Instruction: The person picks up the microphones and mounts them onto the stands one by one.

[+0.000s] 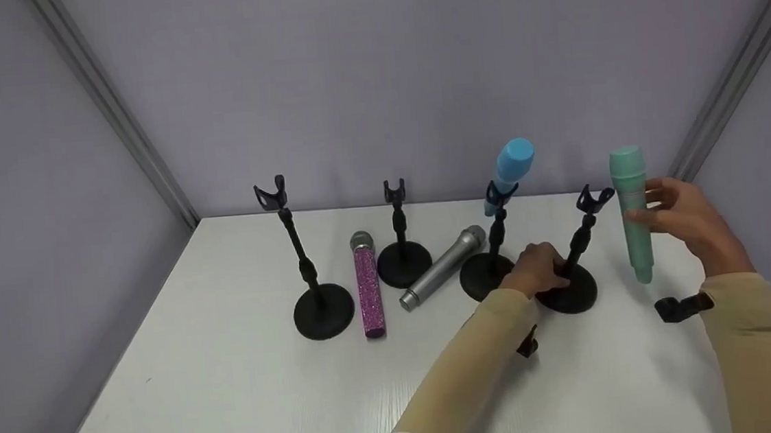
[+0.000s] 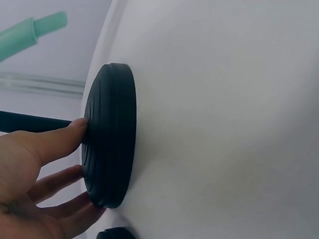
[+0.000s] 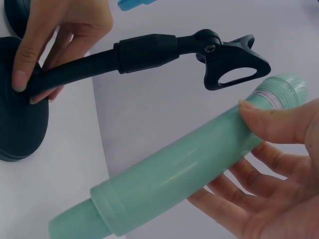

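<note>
My right hand (image 1: 688, 220) grips a mint-green microphone (image 1: 628, 168) between thumb and fingers, its head up and its narrow tail end down. The microphone is in the air, to the right of a black microphone stand (image 1: 574, 296). At the foot of that stand, my left hand (image 1: 534, 270) holds the round base, thumb on its top by the pole and fingers along the edge. Atop the pole, the stand's clip (image 3: 234, 59) holds nothing and lies close to the microphone's head in the right wrist view.
A blue microphone (image 1: 514, 160) sits in the clip of a neighbouring stand (image 1: 481, 279). Leftward lie a silver microphone (image 1: 446, 267) and a pink glitter microphone (image 1: 369, 293). Two more stands (image 1: 324, 314) have bare clips. Grey panels enclose the white table (image 1: 234, 393).
</note>
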The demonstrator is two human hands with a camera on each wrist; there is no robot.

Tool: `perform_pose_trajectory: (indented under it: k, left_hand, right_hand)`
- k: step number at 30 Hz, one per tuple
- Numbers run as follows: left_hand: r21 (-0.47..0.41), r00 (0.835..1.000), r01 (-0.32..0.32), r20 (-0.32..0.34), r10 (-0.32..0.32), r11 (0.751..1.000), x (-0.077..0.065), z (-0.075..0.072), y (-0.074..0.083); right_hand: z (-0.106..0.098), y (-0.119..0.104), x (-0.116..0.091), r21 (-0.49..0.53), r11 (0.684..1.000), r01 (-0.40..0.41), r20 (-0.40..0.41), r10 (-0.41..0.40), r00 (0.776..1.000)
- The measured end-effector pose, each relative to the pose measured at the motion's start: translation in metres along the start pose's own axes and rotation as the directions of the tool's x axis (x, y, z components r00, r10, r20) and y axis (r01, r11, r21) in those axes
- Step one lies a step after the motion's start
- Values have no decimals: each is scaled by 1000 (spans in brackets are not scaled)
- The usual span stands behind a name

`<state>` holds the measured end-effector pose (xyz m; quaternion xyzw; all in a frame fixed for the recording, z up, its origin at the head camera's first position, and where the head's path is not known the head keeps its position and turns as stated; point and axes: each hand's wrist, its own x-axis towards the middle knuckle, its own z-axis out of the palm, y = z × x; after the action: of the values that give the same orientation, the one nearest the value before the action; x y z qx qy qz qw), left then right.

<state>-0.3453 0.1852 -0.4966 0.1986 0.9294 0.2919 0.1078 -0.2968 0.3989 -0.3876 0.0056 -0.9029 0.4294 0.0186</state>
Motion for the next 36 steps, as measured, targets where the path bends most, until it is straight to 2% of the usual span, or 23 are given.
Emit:
perform_pose_trajectory:
  k: [9, 18, 26, 33, 36]
  left_hand:
    - [72, 999, -31, 45, 28, 997, -19, -4, 2]
    - [129, 996, -87, 34, 83, 988, -33, -4, -4]
    - [120, 999, -40, 11, 39, 992, -46, -10, -12]
    - [143, 999, -35, 4, 35, 989, -55, -13, -21]
    - [149, 1000, -14, -4, 15, 989, -60, -14, -24]
  right_hand:
    - [-2, 2, -2, 5, 1000, 15, -25, -15, 1000]
    - [0, -2, -2, 6, 999, 32, -22, -32, 999]
    - [6, -10, -2, 7, 994, 112, -43, -111, 993]
    - [14, -17, -4, 36, 974, 223, -62, -220, 973]
    - [19, -20, -5, 44, 967, 249, -59, -247, 967]
